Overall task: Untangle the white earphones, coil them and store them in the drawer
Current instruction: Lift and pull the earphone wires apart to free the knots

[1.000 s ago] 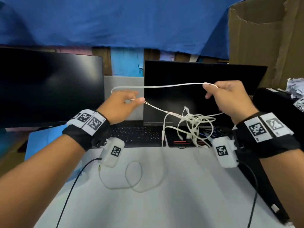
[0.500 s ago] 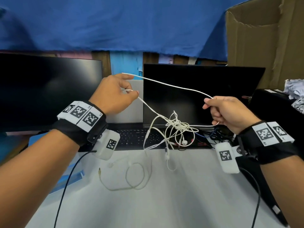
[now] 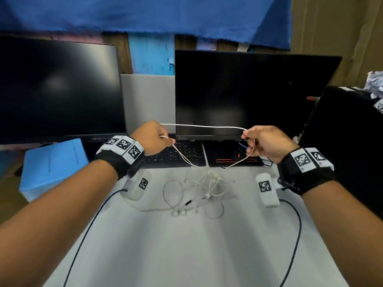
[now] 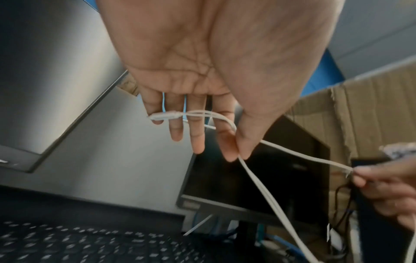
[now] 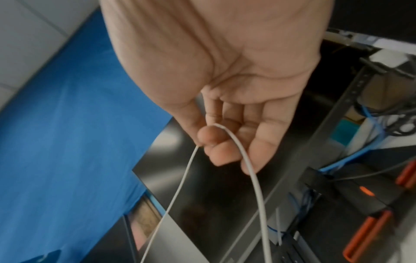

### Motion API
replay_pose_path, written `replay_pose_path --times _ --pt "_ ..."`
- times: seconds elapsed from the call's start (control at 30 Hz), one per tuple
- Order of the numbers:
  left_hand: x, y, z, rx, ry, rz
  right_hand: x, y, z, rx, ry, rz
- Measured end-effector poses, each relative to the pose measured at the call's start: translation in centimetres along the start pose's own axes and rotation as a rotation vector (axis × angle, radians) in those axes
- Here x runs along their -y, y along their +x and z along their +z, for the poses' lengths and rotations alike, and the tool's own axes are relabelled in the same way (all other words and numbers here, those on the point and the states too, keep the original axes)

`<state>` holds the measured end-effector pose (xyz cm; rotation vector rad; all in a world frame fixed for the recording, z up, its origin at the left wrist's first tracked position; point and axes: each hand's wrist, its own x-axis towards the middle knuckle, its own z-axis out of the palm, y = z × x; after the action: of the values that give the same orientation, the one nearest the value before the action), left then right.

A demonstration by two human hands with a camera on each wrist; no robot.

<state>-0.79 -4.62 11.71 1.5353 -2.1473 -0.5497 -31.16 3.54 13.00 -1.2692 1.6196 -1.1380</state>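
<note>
From the head camera, the thin white earphone cable [image 3: 204,126] runs as a taut, nearly level span between the two hands, above the black laptop keyboard [image 3: 180,154]. The left hand [image 3: 152,137] sits at 9 o'clock of that span, the right hand [image 3: 267,141] at 3 o'clock. From each hand a strand drops toward 6 o'clock and the two meet in a loose knotted tangle [image 3: 209,177] lying on the pale grey surface [image 3: 186,245], with loops and small earbuds spread just below it.

In the left wrist camera, the cable looks flat and off-white. The left hand's [image 4: 202,80] thumb and forefinger pinch it at the tips, and a short loop with a thicker moulded piece [image 4: 164,115] crosses the other fingers [image 4: 197,135], which hang fairly straight. One strand leaves toward 4 o'clock to the right hand [image 4: 387,192], which pinches it; another pair drops toward 5 o'clock.

In the right wrist camera, the right hand [image 5: 236,80] has curled fingers [image 5: 225,151] clamping the cable [image 5: 254,178] against the thumb; it arches over the forefinger, and both strands fall toward 6 o'clock.
</note>
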Motion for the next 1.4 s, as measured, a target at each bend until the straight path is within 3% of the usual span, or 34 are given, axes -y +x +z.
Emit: replay_pose_path --times 0.1,0.3,0.37,0.47,0.57,0.67,0.77,0.93,1.0,1.13,1.4 --pt "1.4 0.6 1.6 -0.018 0.014 0.008 -1.6 1.7 0.6 -0.061 -0.036 0.046" --pt "1.4 0.3 4.3 -0.116 -0.340 0.001 -4.3 3.6 0.8 -0.226 -0.090 0.094" --pt "0.9 -0.6 5.9 0.013 -0.355 0.038 -5.3 3.7 0.6 -0.258 -0.080 0.124" --pt "-0.2 -2.5 9.6 0.359 -0.199 0.046 -6.6 3.3 0.6 -0.261 -0.127 0.153" --pt "-0.6 -3.6 13.1 0.446 0.106 -0.015 -7.5 2.8 1.3 -0.339 -0.218 0.102" --pt "0.0 -4.1 15.0 0.422 0.268 0.004 -7.4 0.9 3.5 -0.406 -0.329 -0.112" --pt "1.0 -4.6 15.4 0.374 0.142 0.052 -7.0 -2.0 6.6 -0.096 -0.352 -0.184" --pt "3.1 -6.0 13.6 0.279 -0.391 0.005 -9.1 -4.0 10.4 0.295 -0.583 -0.078" --pt "3.2 -7.0 12.7 0.225 -0.539 0.012 -9.3 -4.4 11.4 0.342 -0.462 -0.020" --pt "3.2 -8.8 11.3 0.242 -0.729 0.008 -7.6 -5.3 12.3 0.288 -0.230 -0.051" --pt "3.1 -10.7 7.7 0.245 -0.903 0.016 -3.3 -6.4 12.3 0.465 -0.121 -0.136"
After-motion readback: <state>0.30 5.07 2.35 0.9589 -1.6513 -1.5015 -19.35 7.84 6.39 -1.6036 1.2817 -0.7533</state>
